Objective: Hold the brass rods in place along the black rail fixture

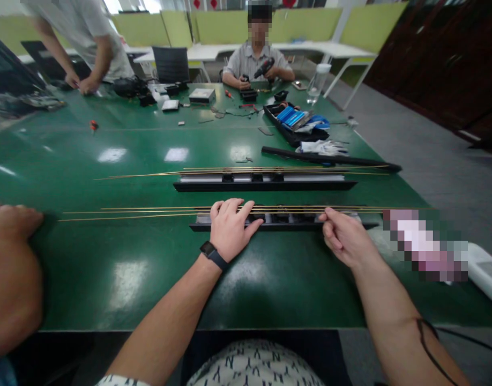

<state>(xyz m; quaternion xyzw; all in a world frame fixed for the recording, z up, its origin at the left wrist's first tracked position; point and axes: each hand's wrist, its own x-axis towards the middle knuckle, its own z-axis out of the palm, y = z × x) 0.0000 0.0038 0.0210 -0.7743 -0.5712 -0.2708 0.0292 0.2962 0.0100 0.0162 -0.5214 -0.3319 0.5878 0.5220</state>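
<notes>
Across the near black rail assembly (286, 227) rest several thin brass-coloured rods (149, 209), reaching well past it on both sides. My left hand (232, 228), with a black watch on the wrist, lies over the rail's left part, fingers spread and touching the rods and rail. At the rail's right part, my right hand (344, 236) is closed in a pinch on a thin brass-coloured rod at the fingertips. A second rail assembly (266, 186) lies parallel behind, with more thin rods along its top.
Beyond the rails are a black tube (286, 153), white gloves (324, 147) and a black tray (276, 120) holding blue items. A co-worker's arm (15, 273) rests at the left. Across the green table (89, 257), one person holds a power drill (264, 68); another stands at the left.
</notes>
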